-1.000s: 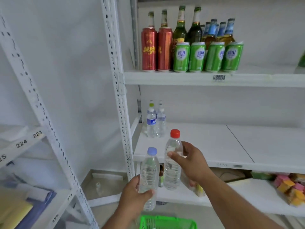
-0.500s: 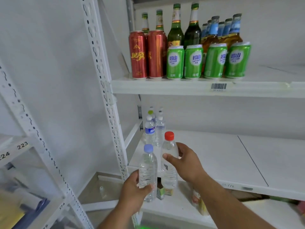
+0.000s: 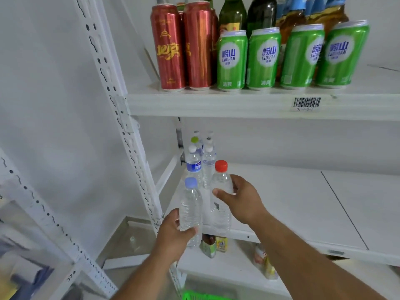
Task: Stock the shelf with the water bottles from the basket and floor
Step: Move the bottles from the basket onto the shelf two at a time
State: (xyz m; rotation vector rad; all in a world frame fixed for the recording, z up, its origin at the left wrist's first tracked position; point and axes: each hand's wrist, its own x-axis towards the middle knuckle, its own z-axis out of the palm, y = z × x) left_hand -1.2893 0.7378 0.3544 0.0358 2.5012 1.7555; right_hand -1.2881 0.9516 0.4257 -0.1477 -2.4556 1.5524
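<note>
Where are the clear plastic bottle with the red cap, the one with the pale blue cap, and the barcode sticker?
Clear plastic bottle with red cap [image 3: 220,215]: head view, on its lower body.
Clear plastic bottle with pale blue cap [image 3: 190,204]: head view, mid body.
White barcode sticker [image 3: 306,102]: head view, on its bars.

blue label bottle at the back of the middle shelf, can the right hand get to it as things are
Probably not yet. The right hand already grips the red-capped bottle, so its grip is taken. The path itself looks free: the blue label bottle stands just behind on the middle shelf.
</note>
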